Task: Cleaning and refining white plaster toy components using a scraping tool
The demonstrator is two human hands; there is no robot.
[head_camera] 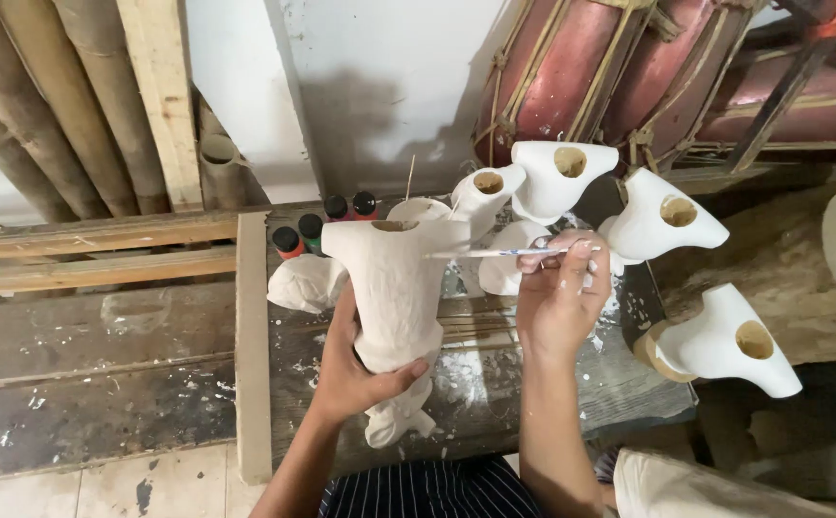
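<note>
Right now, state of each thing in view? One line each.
Left hand: gripping the clay figure, from behind.
Clay figure: upright, top hole open, unpainted.
Right hand: holding the brush.
Brush: level, tip at the figure's shoulder.
Paint bottles: upright, capped.
White figures: lying tilted, holes facing the camera.
Bench: spattered white.

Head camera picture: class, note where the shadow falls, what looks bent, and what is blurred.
Head view: the white figure casts a soft shadow on the wall; bamboo poles bow at the edge, a wide-lens effect; the right hand and brush look slightly soft.
</note>
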